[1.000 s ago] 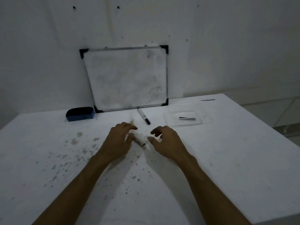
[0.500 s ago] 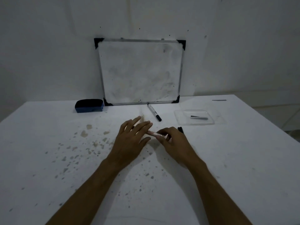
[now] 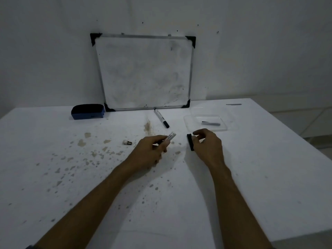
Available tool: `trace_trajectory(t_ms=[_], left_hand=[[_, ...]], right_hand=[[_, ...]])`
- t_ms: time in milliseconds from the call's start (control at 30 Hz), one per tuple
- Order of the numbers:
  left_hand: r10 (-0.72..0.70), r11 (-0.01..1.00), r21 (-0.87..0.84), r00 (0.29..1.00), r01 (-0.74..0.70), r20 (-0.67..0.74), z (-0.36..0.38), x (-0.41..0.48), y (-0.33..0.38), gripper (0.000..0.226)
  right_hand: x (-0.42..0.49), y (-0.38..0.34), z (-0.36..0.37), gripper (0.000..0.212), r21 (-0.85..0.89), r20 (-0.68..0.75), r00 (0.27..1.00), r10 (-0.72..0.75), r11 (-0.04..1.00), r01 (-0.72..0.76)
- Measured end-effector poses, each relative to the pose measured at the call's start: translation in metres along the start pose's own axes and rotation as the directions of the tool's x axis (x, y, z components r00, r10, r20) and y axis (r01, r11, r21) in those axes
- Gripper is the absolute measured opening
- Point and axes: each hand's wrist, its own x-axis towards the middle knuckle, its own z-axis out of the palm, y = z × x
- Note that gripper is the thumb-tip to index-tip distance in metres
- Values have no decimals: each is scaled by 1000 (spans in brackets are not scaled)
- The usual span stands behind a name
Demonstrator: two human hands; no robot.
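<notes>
My left hand (image 3: 150,150) grips a white marker barrel (image 3: 170,137) just above the stained white table (image 3: 251,168); its open end points up and to the right. Beside it, my right hand (image 3: 208,145) pinches a black marker cap (image 3: 190,142) at the fingertips, a short gap away from the barrel. A small white tip piece (image 3: 127,142) lies loose on the table to the left of my left hand. A second, capped marker (image 3: 161,120) lies further back.
A small whiteboard (image 3: 145,72) leans on the wall at the back, with a blue eraser (image 3: 88,111) to its left. A clear plastic tray (image 3: 188,121) holding a dark stick (image 3: 211,123) sits behind my right hand. The table edge runs down the right.
Both hands were together on one marker. Now my right hand has drawn away to the right with the black cap, and my left hand keeps the barrel. The small tip piece now shows.
</notes>
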Motion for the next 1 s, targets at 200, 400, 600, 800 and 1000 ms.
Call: trace_trajectory(t_ms=[200,400,600,800,1000], left_hand=[[-23,991,-131,991,5,-135,11,-7,-10,35],[-16,997,-72,990,6,-142,13,-8,-14,34],[-12,997,-78,992,2,-128,10,-8,-14,34],[-49,980,-200,988,19,-147,5,-10,-10,35],[-112,958,-278,984,70,-136,-28,-18,-13,31]], right_hand=[[-5,-1,6,33,-143,34,998,43,989,-38],[-8,-4,12,30,-220,-10,998,57,974,-58],[-12,-8,18,28,-297,-56,998,12,954,-28],[-21,-16,27,20,-531,-124,991,-57,847,-18],[-21,-38,17,17,263,112,993,-43,965,12]])
